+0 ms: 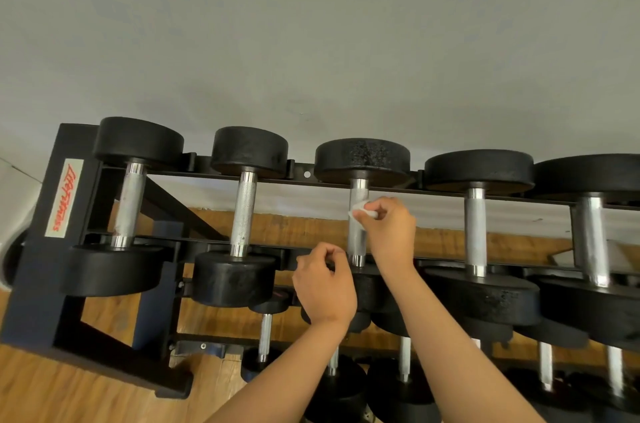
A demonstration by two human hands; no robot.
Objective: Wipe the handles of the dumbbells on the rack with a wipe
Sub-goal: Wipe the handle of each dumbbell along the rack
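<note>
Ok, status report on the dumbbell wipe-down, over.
Right hand pinches wipe against third top-row handle. Left hand curled by front rail, grip unclear. Nothing blocking the handle.

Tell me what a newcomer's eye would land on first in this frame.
The right hand holds a white wipe against the chrome handle of the middle top-row dumbbell. The left hand sits curled lower left, by that dumbbell's near head. The black rack spans the frame's lower half.

Black dumbbells (249, 149), chrome-handled, across black rack (34, 270); white wipe (362, 209) against third dumbbell's handle (357, 237).
</note>
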